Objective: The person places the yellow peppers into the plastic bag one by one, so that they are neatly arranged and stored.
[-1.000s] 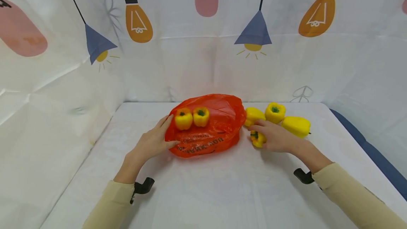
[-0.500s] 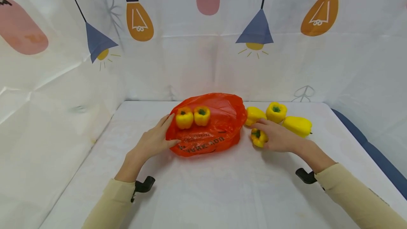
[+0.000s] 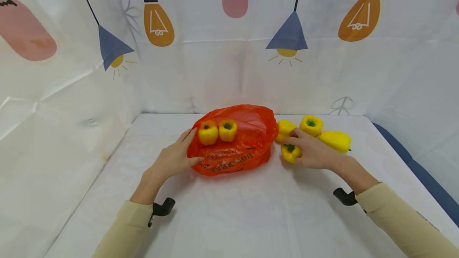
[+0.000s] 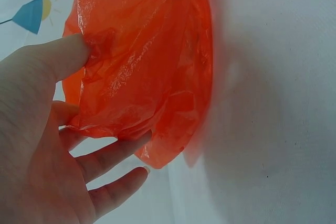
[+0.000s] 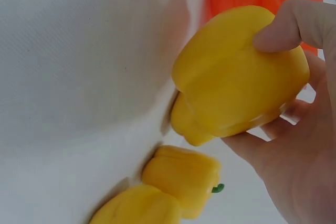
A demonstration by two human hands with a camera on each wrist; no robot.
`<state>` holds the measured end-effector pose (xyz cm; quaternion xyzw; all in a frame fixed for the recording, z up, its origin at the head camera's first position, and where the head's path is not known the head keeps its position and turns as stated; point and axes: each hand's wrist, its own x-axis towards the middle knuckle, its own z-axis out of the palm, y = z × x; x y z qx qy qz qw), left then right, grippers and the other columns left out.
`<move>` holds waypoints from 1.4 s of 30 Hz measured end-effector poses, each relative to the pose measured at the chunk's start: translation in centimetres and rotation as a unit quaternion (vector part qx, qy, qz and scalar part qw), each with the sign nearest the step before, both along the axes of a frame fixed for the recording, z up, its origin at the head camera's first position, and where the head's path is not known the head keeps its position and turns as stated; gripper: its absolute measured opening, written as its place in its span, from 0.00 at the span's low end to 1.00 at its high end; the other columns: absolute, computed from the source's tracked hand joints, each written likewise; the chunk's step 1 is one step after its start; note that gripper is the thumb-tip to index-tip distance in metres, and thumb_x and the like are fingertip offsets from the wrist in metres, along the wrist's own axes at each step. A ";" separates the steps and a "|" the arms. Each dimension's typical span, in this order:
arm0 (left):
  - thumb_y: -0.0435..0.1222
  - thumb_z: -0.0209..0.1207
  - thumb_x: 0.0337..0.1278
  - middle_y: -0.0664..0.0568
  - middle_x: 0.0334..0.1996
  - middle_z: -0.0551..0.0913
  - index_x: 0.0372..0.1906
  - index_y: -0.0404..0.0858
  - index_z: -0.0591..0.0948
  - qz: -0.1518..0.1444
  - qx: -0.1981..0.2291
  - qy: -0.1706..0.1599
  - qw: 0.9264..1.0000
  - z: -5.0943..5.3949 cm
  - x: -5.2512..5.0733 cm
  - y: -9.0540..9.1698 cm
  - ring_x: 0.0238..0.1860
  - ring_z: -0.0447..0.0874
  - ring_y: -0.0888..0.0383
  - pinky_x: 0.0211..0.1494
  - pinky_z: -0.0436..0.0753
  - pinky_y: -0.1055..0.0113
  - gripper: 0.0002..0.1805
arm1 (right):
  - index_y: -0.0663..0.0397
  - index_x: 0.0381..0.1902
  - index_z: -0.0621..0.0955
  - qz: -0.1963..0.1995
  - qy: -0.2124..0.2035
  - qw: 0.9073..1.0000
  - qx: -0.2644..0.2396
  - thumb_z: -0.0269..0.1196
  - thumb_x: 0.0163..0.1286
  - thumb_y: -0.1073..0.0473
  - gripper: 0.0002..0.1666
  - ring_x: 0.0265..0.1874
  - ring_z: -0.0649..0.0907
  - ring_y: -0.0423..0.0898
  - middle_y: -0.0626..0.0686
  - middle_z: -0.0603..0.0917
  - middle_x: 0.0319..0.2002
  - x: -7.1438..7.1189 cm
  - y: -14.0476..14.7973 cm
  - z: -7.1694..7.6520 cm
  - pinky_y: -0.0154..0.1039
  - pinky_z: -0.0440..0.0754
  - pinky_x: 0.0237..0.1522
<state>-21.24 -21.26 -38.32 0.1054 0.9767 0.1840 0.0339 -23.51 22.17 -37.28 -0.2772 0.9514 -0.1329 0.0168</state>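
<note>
A red plastic bag (image 3: 251, 150) lies on its side at the middle back, with two yellow bell peppers (image 3: 208, 133) (image 3: 227, 130) at its left inside. At the bag's left edge my left hand (image 3: 172, 158) grips the film; the left wrist view shows the thumb of this hand (image 4: 47, 129) on the red film (image 4: 136, 61) and the fingers spread below. Right of the bag, my right hand (image 3: 317, 152) holds a yellow pepper (image 3: 290, 153) between thumb and fingers, its green stem facing up. That pepper (image 5: 236, 77) fills the right hand (image 5: 304, 129) in the right wrist view.
Three more yellow peppers (image 3: 285, 129) (image 3: 311, 125) (image 3: 335, 141) lie behind and right of the right hand, the first close to the bag's right rim. A white table (image 3: 244, 218) bears everything; a printed white cloth (image 3: 215, 71) hangs behind it.
The pepper in my right hand has moved slightly up in the head view and tilted, with more of its stem end showing. My left hand and the bag have barely moved.
</note>
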 end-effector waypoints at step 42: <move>0.59 0.62 0.58 0.49 0.81 0.49 0.81 0.50 0.46 -0.001 0.005 0.003 1.000 0.3 0.1 0.1 0.65 0.74 0.36 0.64 0.72 0.33 0.54 | 0.40 0.63 0.75 0.027 -0.004 0.978 -0.205 0.63 0.55 0.72 0.37 0.54 0.73 0.46 0.48 0.73 0.64 0.4 -0.8 5.3 0.32 0.79 0.47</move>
